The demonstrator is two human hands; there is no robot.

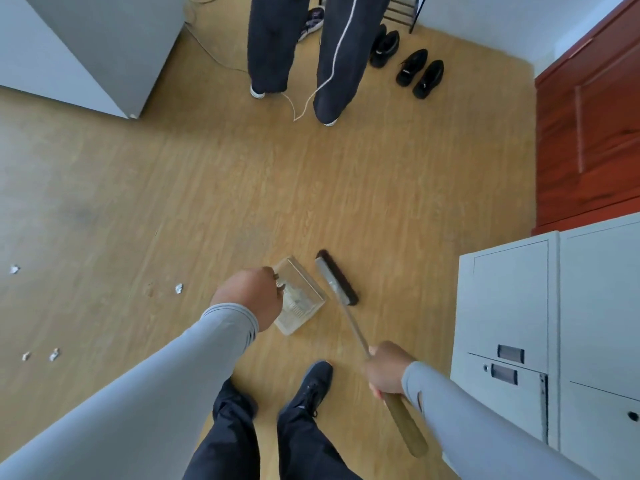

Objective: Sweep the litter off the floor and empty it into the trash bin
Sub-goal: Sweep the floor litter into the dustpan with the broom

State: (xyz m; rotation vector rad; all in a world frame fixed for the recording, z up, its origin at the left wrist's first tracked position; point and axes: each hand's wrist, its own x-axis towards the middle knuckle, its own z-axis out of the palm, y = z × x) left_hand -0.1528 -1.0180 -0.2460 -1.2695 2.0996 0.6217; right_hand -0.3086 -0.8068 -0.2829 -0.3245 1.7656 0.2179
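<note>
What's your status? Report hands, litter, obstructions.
Left hand grips dustpan, right hand grips broom. Litter still on floor, left. Nothing blocking.

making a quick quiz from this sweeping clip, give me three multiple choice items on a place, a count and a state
1. Where does the broom head lie next to the dustpan?
A. to its right
B. to its left
C. inside it

2. How many bits of litter show on the floor?
A. one
B. four
C. nine

3. What does the right hand do?
A. hangs open
B. grips the broom handle
C. holds a shoe

Answers: 1 A, the brush sits right of the clear pan held by the left hand. 2 B, scraps. 3 B, fingers wrap the handle.
</note>
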